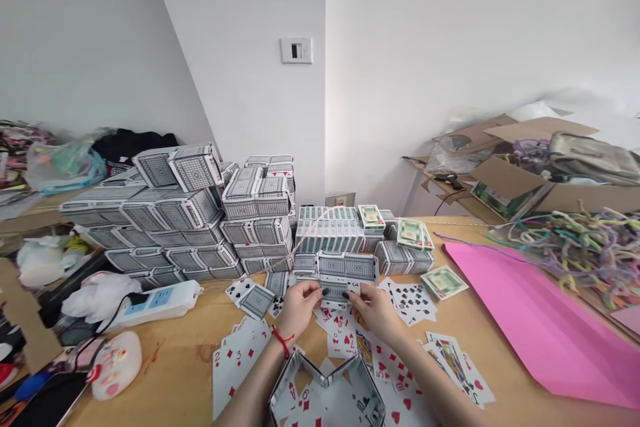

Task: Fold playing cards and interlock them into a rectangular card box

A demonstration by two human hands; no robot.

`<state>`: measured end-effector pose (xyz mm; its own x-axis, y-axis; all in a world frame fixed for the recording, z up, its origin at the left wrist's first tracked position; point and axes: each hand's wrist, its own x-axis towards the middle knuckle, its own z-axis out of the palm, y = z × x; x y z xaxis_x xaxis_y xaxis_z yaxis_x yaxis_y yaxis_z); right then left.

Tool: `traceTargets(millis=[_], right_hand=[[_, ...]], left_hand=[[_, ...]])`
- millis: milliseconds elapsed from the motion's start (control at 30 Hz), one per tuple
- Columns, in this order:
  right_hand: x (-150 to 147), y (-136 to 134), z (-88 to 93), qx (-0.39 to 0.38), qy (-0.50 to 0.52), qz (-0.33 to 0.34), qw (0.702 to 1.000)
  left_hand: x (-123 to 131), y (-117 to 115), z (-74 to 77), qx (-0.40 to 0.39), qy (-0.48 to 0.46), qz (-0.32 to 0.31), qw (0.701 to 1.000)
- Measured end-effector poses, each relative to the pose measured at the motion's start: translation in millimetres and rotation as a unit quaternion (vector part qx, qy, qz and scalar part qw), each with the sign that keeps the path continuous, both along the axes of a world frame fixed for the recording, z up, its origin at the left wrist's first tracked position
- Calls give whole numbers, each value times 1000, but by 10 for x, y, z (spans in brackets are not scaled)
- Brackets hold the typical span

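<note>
A wooden table (190,347) fills a white-walled corner, strewn with loose playing cards (413,300). Stacked card blocks (190,213) rise at eleven o'clock from the hands, and a pink sheet (530,320) lies at three o'clock. The left hand (297,307) and right hand (375,310), fingers narrowly curled, pinch a patterned card piece (334,290) from either end, low over the table's centre. Both forearms reach in from six o'clock, flanking a folded card frame (325,387).
</note>
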<state>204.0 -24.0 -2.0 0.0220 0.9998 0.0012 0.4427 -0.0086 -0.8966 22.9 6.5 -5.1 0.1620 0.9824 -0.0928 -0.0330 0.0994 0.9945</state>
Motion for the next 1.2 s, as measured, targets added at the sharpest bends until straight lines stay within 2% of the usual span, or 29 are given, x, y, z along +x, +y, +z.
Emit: traceTargets(millis=[133, 233, 400, 633, 867, 1033, 1200], right_hand=[[24, 56, -113, -16, 106, -13, 994], [2, 54, -147, -8, 130, -29, 991], [-35, 7, -134, 25, 116, -46, 992], [74, 16, -136, 18, 120, -61, 991], [62, -3, -113, 21, 95, -48, 994], [-22, -51, -61, 42, 45, -34, 998], [-32, -46, -45, 23, 71, -11, 997]], left_hand=[[1, 6, -64, 23, 28, 20, 999], [3, -1, -74, 33, 42, 32, 998], [12, -11, -49, 25, 27, 42, 998], [-2, 1, 7, -2, -9, 58, 998], [-8, 1, 26, -6, -2, 56, 998], [-19, 8, -4, 15, 27, 28, 999], [-25, 9, 4, -1, 27, 16, 1000]])
